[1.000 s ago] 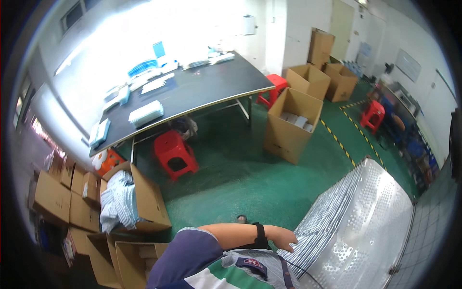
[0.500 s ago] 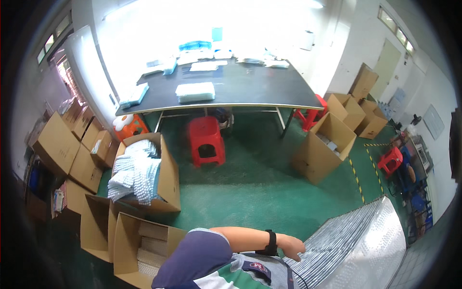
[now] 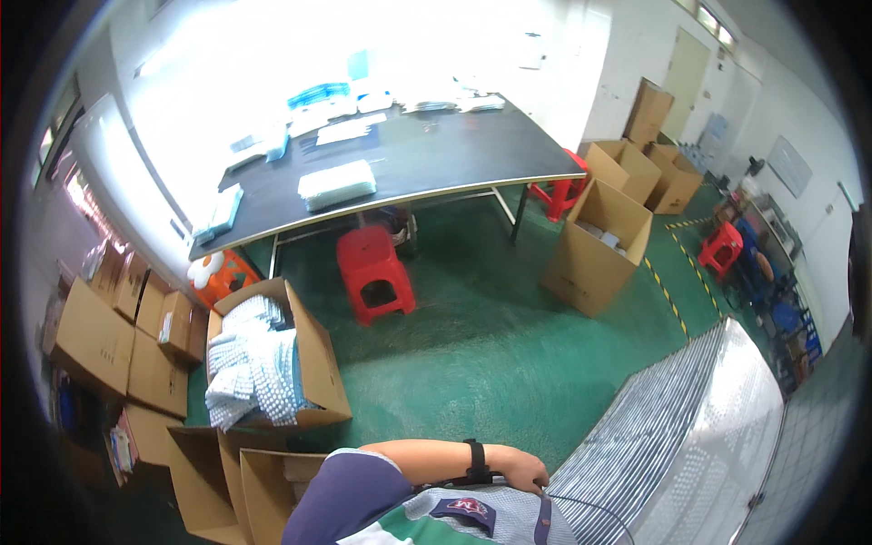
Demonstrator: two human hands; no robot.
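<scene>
My left arm, with a purple sleeve and a black wristband, is bent across my body toward the right. My left hand (image 3: pixel 521 469) is at the front of my grey mesh vest, close to a dark strap and a thin cable. Its fingers point down and are mostly hidden, so I cannot see whether it holds anything. Just right of the hand is a big silver stack (image 3: pixel 627 445) of thin layers seen edge-on, with a shiny dotted face. I cannot tell whether the hand touches it. My right hand is out of view.
A cardboard box (image 3: pixel 327 372) of bubble-wrap pieces (image 3: pixel 259 359) stands left, near open cartons (image 3: pixel 202 486). A black-topped table (image 3: pixel 445 150) bears packs of sheets. A red stool (image 3: pixel 374 272) stands before it. Another open carton (image 3: pixel 592 272) is on the right, near yellow-black floor tape (image 3: pixel 666 295).
The view has turned and tilted, so the table and boxes sit farther left. My left hand has drawn back from the silver stack toward my vest.
</scene>
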